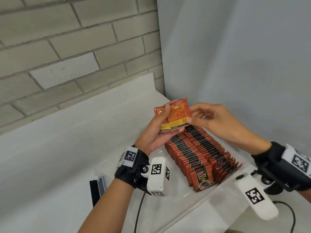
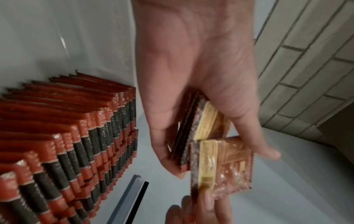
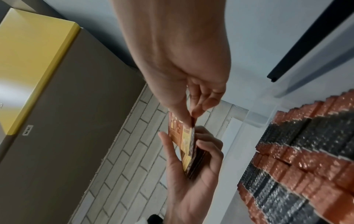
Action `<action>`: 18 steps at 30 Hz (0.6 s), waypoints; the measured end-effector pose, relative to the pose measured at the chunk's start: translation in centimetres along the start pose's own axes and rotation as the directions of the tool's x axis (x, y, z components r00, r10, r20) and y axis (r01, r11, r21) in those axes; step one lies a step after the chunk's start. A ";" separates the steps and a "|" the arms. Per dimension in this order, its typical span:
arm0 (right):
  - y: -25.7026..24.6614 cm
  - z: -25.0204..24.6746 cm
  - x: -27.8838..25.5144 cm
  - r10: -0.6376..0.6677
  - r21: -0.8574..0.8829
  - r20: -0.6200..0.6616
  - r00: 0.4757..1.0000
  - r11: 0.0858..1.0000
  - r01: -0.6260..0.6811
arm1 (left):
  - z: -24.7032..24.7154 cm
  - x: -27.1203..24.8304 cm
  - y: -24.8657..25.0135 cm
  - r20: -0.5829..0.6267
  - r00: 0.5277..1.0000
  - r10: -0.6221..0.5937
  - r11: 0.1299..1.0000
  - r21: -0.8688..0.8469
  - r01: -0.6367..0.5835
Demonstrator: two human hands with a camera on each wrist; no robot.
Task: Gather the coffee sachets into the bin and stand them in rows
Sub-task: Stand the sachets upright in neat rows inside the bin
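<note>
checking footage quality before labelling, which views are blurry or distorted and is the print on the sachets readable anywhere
Head view: sharp up front, so the front sachet in the bin reads "D2X Black Coffee"; wall lines bow from the wide lens. Left wrist view: the left hand and its held sachets are smeared, print unreadable. Right wrist view: soft throughout, the right hand looms large, rows grainy.
</note>
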State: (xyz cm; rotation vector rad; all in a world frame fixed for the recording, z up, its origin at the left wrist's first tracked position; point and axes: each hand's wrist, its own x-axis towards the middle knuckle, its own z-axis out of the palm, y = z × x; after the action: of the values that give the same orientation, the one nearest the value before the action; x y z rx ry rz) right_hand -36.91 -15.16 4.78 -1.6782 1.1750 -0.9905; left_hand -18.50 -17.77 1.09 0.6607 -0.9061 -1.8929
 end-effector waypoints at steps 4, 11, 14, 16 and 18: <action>-0.8 -0.5 -0.1 -0.091 -0.031 -0.079 0.993 0.996 0.089 | 0.0 0.1 0.1 -0.004 0.998 -0.069 0.992 -0.106 0.068; -0.5 -0.4 -0.2 -0.169 -0.025 -0.087 0.982 0.986 0.168 | 0.0 0.0 -0.1 0.041 0.997 -0.064 0.996 -0.060 0.066; -0.3 -0.3 -0.4 -0.155 -0.033 -0.047 0.987 0.988 0.153 | -0.1 0.1 0.0 0.046 0.998 -0.031 0.999 -0.011 0.031; -0.2 -0.2 -0.5 -0.105 0.015 -0.072 0.992 0.994 0.107 | 0.0 0.2 0.0 0.027 0.999 0.021 1.000 -0.017 -0.021; -0.4 -0.1 -0.5 -0.029 0.087 -0.134 0.991 0.995 0.040 | -0.1 0.3 0.1 0.019 0.997 0.069 0.995 -0.072 -0.068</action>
State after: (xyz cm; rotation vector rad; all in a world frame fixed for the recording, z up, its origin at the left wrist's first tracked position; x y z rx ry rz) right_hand -37.04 -14.66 5.12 -1.5869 1.1727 -1.1747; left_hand -18.55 -18.09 1.12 0.5605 -0.8602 -1.8656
